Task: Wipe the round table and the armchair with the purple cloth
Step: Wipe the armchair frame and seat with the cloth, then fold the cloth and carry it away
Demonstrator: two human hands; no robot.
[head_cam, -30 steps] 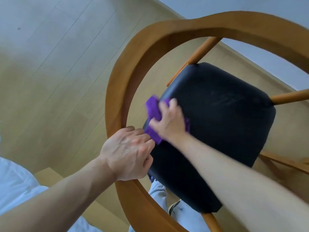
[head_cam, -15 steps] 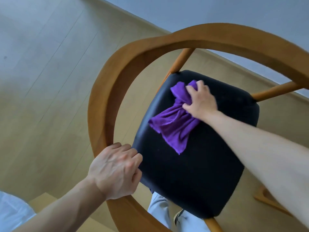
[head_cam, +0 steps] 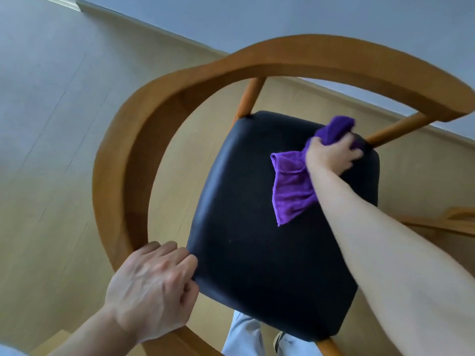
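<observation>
a: while the right hand (head_cam: 331, 156) sits at the two o'clock corner of the black padded leather seat (head_cam: 270, 253), what is it holding?

b: the purple microfibre cloth (head_cam: 293, 188). its fingers (head_cam: 353, 152) are curled round a bunched part of it, and that bunch sticks out past the knuckles toward one o'clock. the loose rest trails back over the seat toward seven o'clock, lying flat beside the forearm.

a: so the cloth is on the cushion?

b: yes, on the far right part of it, close to where a round wooden spindle (head_cam: 395, 129) meets the corner. whether the bunch touches the spindle i cannot tell; that spot is blurred.

a: and the left hand (head_cam: 151, 291)?

b: at seven o'clock, gripping the curved light-brown wooden armrest rail of the armchair (head_cam: 123, 155). its fingers (head_cam: 180, 260) are folded over the inner edge, pressed together, knuckles up, with the tips just beside the near left corner of the seat.

a: how does the rail run?

b: it sweeps from under that hand up through nine and twelve o'clock and ends in a blunt tip at two o'clock. a second spindle (head_cam: 250, 98) drops from it to the far left corner of the seat.

a: anything else?

b: pale wooden plank floor (head_cam: 51, 124) all round, a grey-white wall (head_cam: 282, 21) along the top, and at six o'clock below the seat a light grey trouser leg (head_cam: 244, 335) with a shoe (head_cam: 279, 340) beside it.
</observation>
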